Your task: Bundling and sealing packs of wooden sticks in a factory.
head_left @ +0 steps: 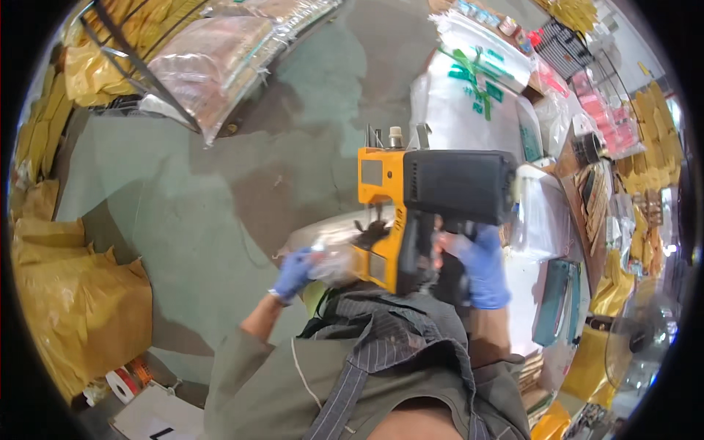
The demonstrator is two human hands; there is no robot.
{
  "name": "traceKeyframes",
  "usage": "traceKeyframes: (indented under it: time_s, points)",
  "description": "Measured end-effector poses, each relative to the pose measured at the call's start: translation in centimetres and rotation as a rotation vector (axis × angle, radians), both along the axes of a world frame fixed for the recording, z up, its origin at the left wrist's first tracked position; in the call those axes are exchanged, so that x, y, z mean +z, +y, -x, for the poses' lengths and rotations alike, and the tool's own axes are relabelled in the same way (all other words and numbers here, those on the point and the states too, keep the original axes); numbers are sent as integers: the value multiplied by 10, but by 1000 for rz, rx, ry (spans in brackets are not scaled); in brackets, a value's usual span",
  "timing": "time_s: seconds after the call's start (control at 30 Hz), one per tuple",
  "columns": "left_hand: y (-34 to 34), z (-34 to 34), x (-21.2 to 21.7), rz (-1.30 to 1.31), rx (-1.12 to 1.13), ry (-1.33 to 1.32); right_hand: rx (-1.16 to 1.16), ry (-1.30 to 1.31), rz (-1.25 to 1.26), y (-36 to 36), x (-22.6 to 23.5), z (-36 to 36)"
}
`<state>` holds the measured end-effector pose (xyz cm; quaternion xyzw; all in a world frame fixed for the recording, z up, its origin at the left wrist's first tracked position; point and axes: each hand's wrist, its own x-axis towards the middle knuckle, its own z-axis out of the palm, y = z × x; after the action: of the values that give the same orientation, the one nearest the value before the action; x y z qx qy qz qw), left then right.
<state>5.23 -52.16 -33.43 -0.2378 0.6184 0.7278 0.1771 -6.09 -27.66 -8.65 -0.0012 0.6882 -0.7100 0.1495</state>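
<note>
Striped apron (389, 345) nearest, yellow-and-black machine (422, 194) between two gloved hands

The machine stands just beyond the apron, above the floor (183, 198). The left hand (295, 273) grasps a clear plastic bag (334, 264) at the machine's left; the right hand (485, 271) is blurred beside the black side, and I cannot tell whether it grips. Steady handling probably calls for a firm hold on the machine, the film kept flat and fingers away from its working end.

The clear bag's contents are too blurred to name. Far left, a clear-wrapped bundle (213, 62) shows something brownish; far right, a white sack (458, 110) with green print hides its contents. Yellow sacks (88, 308) sit left.
</note>
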Motion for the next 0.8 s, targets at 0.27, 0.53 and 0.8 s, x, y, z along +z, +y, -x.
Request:
traceKeyframes:
  time_s: [0.27, 0.53, 0.8]
  points:
    - [-73, -50, -26, 157, 649, -175, 221, -58, -578, 67, -76, 95]
    - [54, -15, 5, 511, 835, -142, 290, 120, -1024, 134, -334, 132]
    - [30, 63, -4, 432, 606, -88, 249, -594, -264, 103, -295, 86]
